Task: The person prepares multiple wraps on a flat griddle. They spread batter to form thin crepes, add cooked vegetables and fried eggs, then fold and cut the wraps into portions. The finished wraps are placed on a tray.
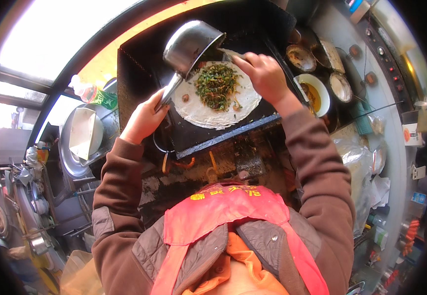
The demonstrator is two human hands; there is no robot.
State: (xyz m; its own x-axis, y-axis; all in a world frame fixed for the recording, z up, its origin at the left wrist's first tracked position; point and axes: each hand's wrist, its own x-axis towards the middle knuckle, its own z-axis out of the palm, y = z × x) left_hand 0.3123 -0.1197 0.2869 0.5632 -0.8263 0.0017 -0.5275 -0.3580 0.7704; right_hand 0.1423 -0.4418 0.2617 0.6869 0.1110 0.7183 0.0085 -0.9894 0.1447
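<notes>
My left hand [146, 118] grips the handle of a metal saucepan [189, 46], tipped on its side with its mouth toward the right. Below its rim lies a round, pale flatbread [195, 116] on a black griddle [139, 92]. A heap of chopped greens and shreds [217, 86] covers the flatbread's upper middle, with a few brownish bits apart from it. My right hand [265, 75] holds a utensil [231, 54] by the pan's mouth; its working end is partly hidden, so its kind is unclear. The inside of the pan is mostly out of sight.
Right of the griddle stand a white bowl of yellowish liquid [322, 94] and several crusted bowls [301, 58]. At left are a green-labelled plastic bottle [100, 96] and a metal basin [71, 156] with a white rectangular tray [82, 129]. A raised black guard [243, 14] backs the griddle.
</notes>
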